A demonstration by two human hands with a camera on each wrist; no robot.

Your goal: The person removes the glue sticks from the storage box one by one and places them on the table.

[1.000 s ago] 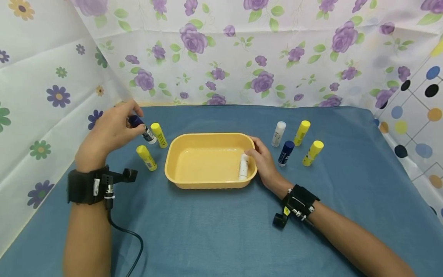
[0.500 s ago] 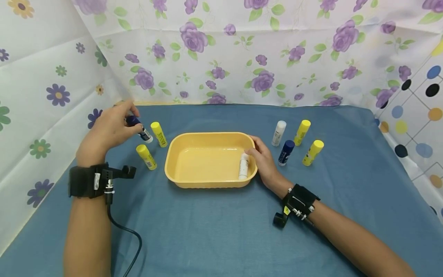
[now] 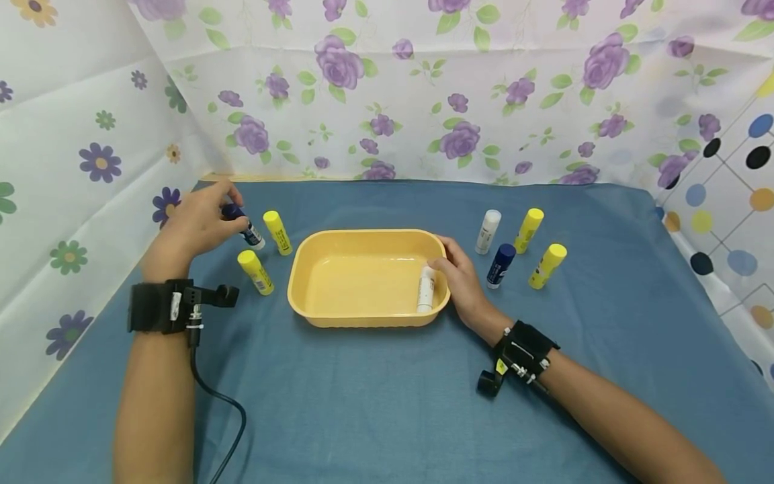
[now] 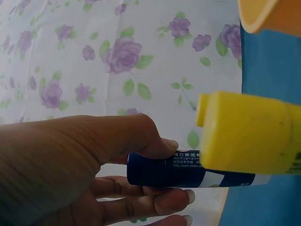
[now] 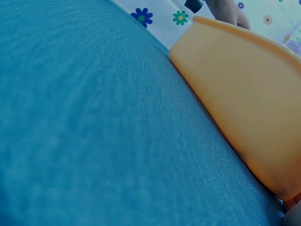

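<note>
My left hand pinches a dark blue glue stick between thumb and fingers at the table's far left. In the left wrist view that glue stick shows white print, with the thumb on one side and fingers on the other. Two yellow glue sticks stand beside it, one further back and one nearer. At the centre sits a yellow tray, a white glue stick inside its right end. My right hand grips the tray's right rim, thumb over the edge; its other fingers are mostly hidden.
Right of the tray stand a white glue stick, a dark blue one and two yellow ones. Blue cloth covers the table. Flowered sheets hang behind and left. A black cable trails from the left wristband.
My left hand and the dark blue glue stick have shifted slightly left, and the left wrist has moved a little further back. The right hand and tray stay put.
</note>
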